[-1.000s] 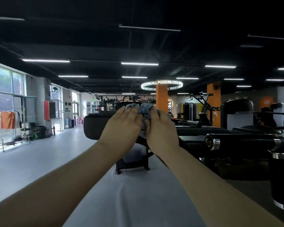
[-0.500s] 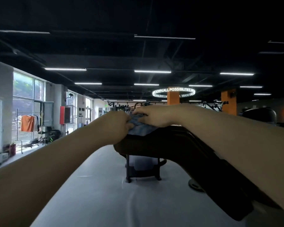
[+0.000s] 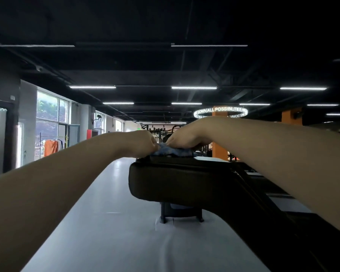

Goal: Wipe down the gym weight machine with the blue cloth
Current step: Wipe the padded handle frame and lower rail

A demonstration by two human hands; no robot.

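Head view across a gym floor (image 3: 114, 222), both bare forearms extended forward. Blue cloth (image 3: 172, 151) bunched on the top face of a dark padded cushion (image 3: 177, 183) of the weight machine, close to that cushion's far upper edge and toward its left end. Left hand (image 3: 140, 143) at the cloth's left side, fingers curled downward and pinching the cloth's left edge. Right hand (image 3: 186, 137) lying over the cloth from above and from the right, fingers bent down onto the fabric and gripping it; fingertips themselves hidden behind the knuckles and the cloth. The two hands just beside each other, nearly touching above the cloth. Cushion's rounded front face toward the camera, its left end free over the floor, its right end merging into a dark sloping frame member (image 3: 273, 222) running down to the lower right corner of the view. Dark stand with short feet (image 3: 182, 213) on the floor directly beneath the cushion. Windows (image 3: 51, 122) along the left wall, an orange garment (image 3: 51, 147) hanging on a rack before them. Linear ceiling lights (image 3: 193, 87) on a black ceiling. Illuminated ring sign (image 3: 220, 111) reading "ALL POSSIBILITIES" around an orange pillar (image 3: 220, 149) behind the right wrist. Distant exercise equipment between the hands too dim to identify.
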